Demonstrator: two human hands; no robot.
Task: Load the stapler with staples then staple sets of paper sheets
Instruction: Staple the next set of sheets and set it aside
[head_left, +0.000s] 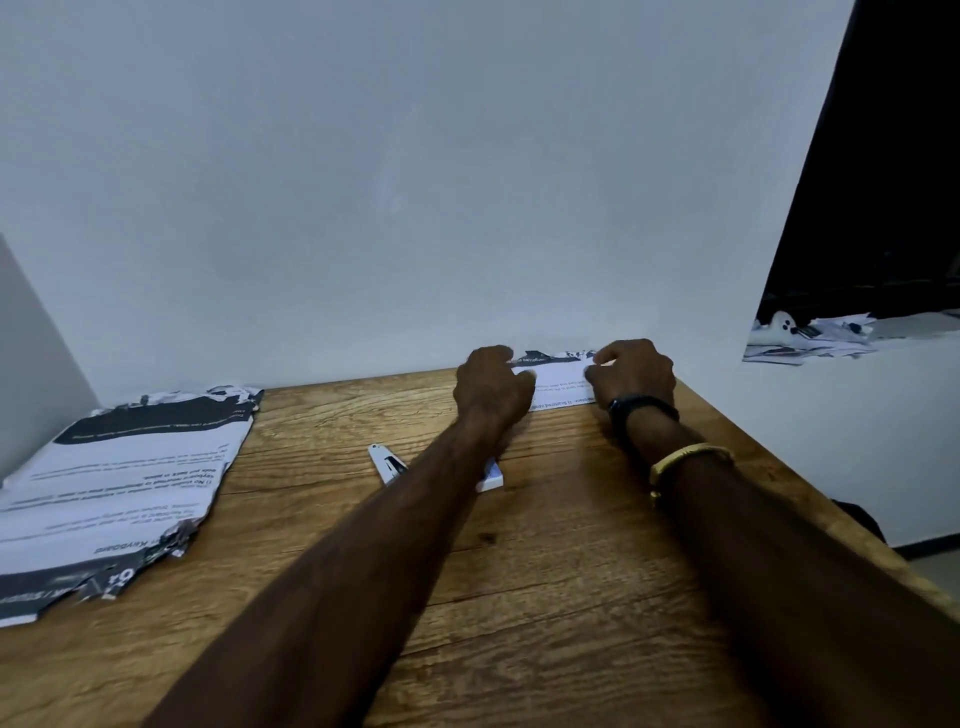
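Note:
Both arms stretch to the far edge of the wooden table. My left hand and my right hand pinch the two sides of a small set of printed paper sheets lying against the white wall. A white stapler rests on the table behind my left forearm, partly hidden by it. A small white staple box sits just right of that forearm. A large untidy stack of printed sheets lies at the table's left side.
A white wall closes off the table's far edge, and a partition stands at the left. The table's right edge runs diagonally; beyond it, at the right, a lower surface holds scattered papers.

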